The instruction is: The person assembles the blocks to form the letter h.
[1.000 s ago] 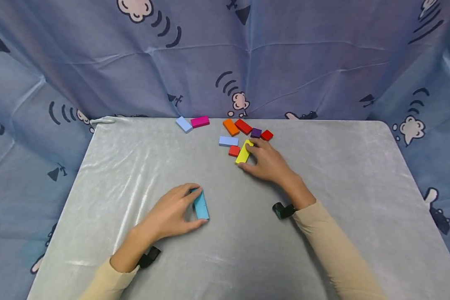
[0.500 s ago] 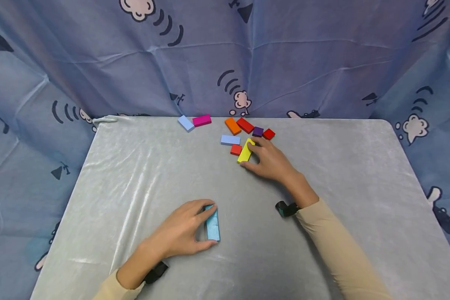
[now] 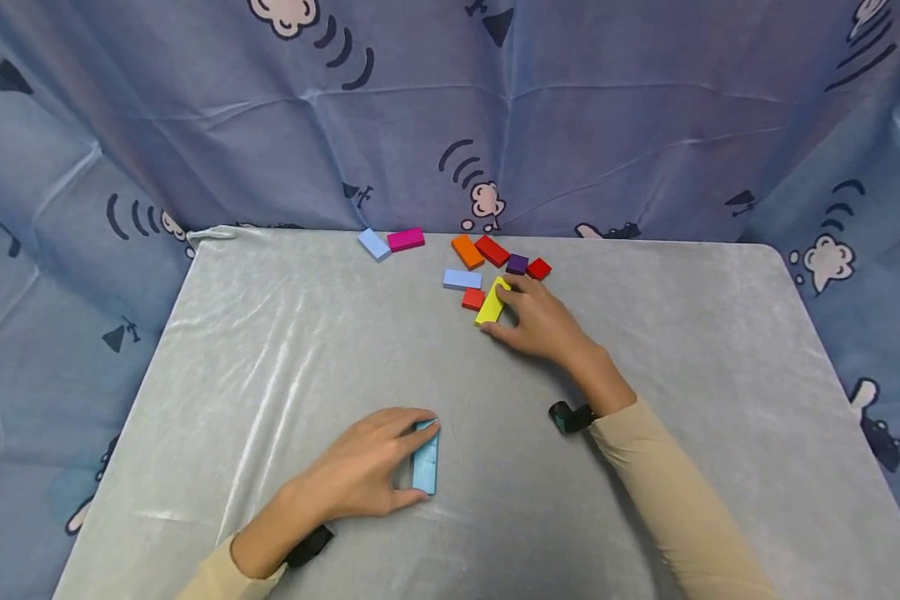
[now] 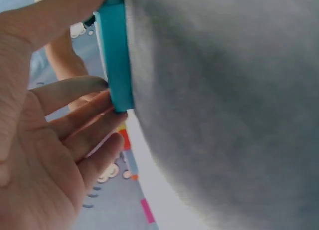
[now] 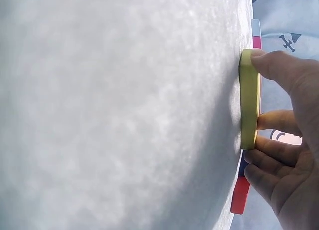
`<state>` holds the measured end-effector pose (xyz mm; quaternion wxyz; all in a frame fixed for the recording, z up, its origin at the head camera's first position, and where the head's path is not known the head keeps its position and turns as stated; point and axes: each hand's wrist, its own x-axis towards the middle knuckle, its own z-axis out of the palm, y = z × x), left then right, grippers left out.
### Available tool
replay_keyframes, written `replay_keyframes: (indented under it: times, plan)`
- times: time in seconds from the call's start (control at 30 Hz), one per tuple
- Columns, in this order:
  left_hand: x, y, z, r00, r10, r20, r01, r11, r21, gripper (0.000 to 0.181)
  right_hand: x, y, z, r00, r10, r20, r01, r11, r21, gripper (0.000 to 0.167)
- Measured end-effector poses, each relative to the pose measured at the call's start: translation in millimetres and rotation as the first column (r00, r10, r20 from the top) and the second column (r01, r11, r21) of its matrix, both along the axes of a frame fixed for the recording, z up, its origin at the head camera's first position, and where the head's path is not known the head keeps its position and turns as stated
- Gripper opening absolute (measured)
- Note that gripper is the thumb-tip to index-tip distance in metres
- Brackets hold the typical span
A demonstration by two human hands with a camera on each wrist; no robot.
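Near the front middle of the table, my left hand [image 3: 363, 467] holds a light blue block [image 3: 424, 460] between thumb and fingers at its two ends. In the left wrist view this block [image 4: 117, 58] looks teal, and a bit more teal shows beyond the thumb; I cannot tell whether that is a separate piece. Farther back, my right hand [image 3: 538, 323] grips a yellow block [image 3: 491, 305] lengthwise, thumb at the near end and fingers at the far one. The right wrist view has the yellow block [image 5: 248, 100] down at the cloth. A small red block [image 3: 473, 299] lies just left of it.
Behind the yellow block lie a pale blue block [image 3: 462, 279], an orange block [image 3: 467, 252], a long red block [image 3: 492, 251], a purple block [image 3: 517, 264] and another red block [image 3: 539, 268]. A second pale blue block [image 3: 375, 245] and a magenta block [image 3: 407, 240] sit by the back curtain [image 3: 607, 150].
My left hand has drawn the light blue block toward the front and right, slowing over the last half second. The right hand and yellow block stay nearly in place.
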<state>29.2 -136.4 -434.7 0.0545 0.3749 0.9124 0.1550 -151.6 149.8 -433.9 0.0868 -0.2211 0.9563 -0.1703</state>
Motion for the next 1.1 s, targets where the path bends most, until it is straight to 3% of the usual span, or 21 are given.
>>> replay_keyframes:
  times: [0.33,1.1]
  plan:
    - [1.2,7.9,15.3,0.998,0.007,0.069,-0.002,0.997,-0.071,0.081,0.6,0,-1.9,0.999,0.028,-0.018,-0.028,0.999,-0.017,0.076]
    - [-0.2,16.2,18.1,0.998,-0.012,-0.054,0.007,0.996,-0.091,0.078,4.8,0,-0.1,1.000,-0.006,-0.020,0.006,1.000,0.011,0.077]
